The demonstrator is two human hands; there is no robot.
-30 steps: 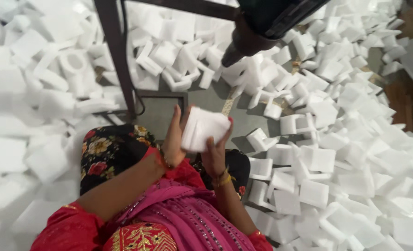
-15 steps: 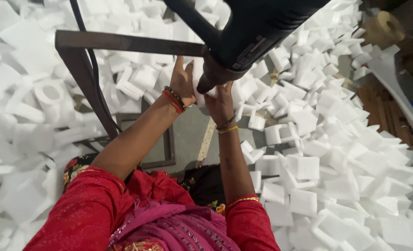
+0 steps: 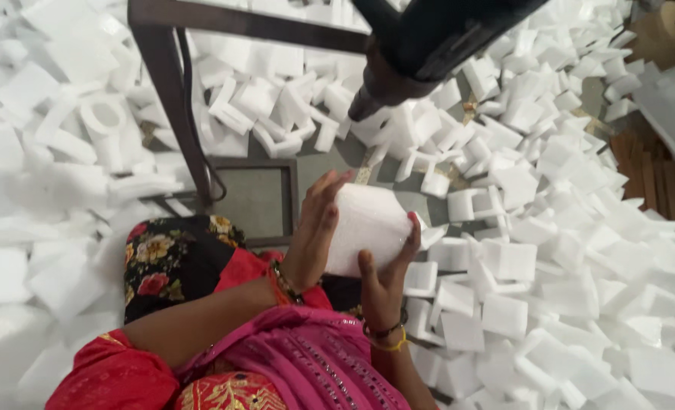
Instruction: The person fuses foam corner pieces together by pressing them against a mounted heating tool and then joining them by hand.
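Both hands are now lowering from the black machine head (image 3: 436, 45): left hand (image 3: 314, 231) and right hand (image 3: 387, 269) are clasping a white foam block (image 3: 368, 224) between them, above the foam-littered floor (image 3: 580, 304).

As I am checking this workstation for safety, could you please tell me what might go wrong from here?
The white foam block is pinched only between the left hand and right hand, so it might slip. The black machine head hangs close above, so raised fingers could strike it. Loose white foam pieces crowd the floor, which may hinder footing.
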